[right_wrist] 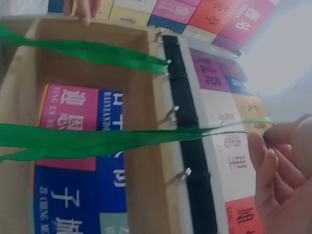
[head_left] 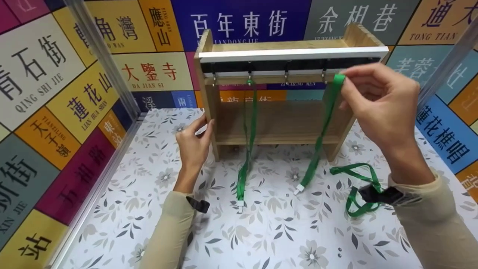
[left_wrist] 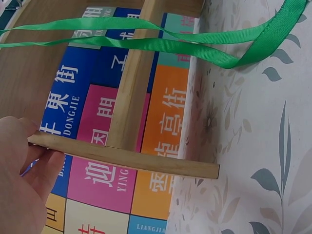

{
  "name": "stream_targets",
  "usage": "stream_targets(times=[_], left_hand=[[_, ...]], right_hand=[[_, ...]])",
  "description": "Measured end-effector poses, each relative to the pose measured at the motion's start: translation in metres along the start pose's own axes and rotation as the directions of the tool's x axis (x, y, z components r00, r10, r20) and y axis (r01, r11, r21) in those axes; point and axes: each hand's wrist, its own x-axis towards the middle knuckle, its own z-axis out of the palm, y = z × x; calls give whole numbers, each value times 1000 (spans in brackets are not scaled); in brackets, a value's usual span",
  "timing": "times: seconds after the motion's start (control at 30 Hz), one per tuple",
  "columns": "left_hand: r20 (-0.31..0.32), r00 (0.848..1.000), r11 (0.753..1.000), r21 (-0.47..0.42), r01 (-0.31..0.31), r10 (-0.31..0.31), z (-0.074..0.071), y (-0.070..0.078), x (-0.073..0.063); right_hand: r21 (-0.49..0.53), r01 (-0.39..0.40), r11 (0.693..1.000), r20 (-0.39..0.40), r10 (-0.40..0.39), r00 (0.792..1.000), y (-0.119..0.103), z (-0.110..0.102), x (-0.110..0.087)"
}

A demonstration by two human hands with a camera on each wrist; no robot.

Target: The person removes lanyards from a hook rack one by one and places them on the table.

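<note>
My right hand (head_left: 388, 104) pinches the top loop of a green lanyard (head_left: 328, 112) near the upper right of a wooden rack (head_left: 276, 121). This lanyard hangs down in front of the rack, with a white clip (head_left: 299, 189) at its lower end. On the second hook (head_left: 249, 80) from the left hangs another green lanyard (head_left: 254, 116). My left hand (head_left: 194, 144) grips the edge of the rack's left side panel (left_wrist: 131, 157) between thumb and fingers. In the right wrist view the pinched loop is held out past the row of hooks (right_wrist: 184, 174).
A third green lanyard (head_left: 360, 207) lies loosely looped on the floral tabletop (head_left: 276, 239), right of the rack. Printed panels with street names (head_left: 239, 22) stand behind and at both sides. A clear upright strip (head_left: 101, 56) marks the left corner.
</note>
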Motion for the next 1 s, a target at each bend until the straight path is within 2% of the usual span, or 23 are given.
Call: stream_targets(times=[0.1, 0.2, 0.3, 0.4, 0.5, 0.67, 0.7, 0.77, 0.83, 0.87, 0.93, 1.0], left_hand=[[1, 1000, 1000, 9, 3, -3, 0, -1, -1], [4, 1000, 1000, 9, 15, -15, -1, -1, -3], [2, 1000, 1000, -5, 17, -17, -1, -1, -3], [-3, 1000, 1000, -21, 13, -13, 0, -1, -2], [-3, 1000, 1000, -24, 7, -7, 1, -1, -1], [11, 1000, 999, -21, 25, -25, 0, -1, -2], [14, 999, 999, -18, 29, -29, 0, 0, -2], [18, 999, 999, -15, 33, -32, 0, 0, -2], [15, 1000, 1000, -11, 27, -27, 0, 0, -2], [12, 1000, 1000, -7, 22, -22, 0, 0, -2], [8, 1000, 1000, -5, 13, -13, 1, 0, -2], [1, 1000, 1000, -8, 7, -7, 1, -1, -2]], right_hand=[[-33, 3, 999, 98, 0, 995, 10, -8, -16], [-87, 35, 996, 213, -16, 977, 20, -13, -37], [-100, 81, 992, 320, -45, 946, 30, -16, -58], [-97, 108, 989, 419, -58, 906, 41, -15, -76], [-105, 61, 993, 544, 6, 839, 52, -7, -90], [-146, -39, 989, 720, 133, 681, 77, 21, -105], [-148, -52, 988, 744, 146, 653, 83, 27, -107], [-156, -86, 984, 772, 176, 611, 95, 39, -109], [-178, -109, 978, 781, 208, 589, 109, 51, -110], [-202, -119, 972, 776, 233, 586, 117, 56, -110], [-263, -134, 955, 753, 291, 590, 131, 63, -110], [-326, -143, 934, 717, 343, 607, 145, 69, -110]])
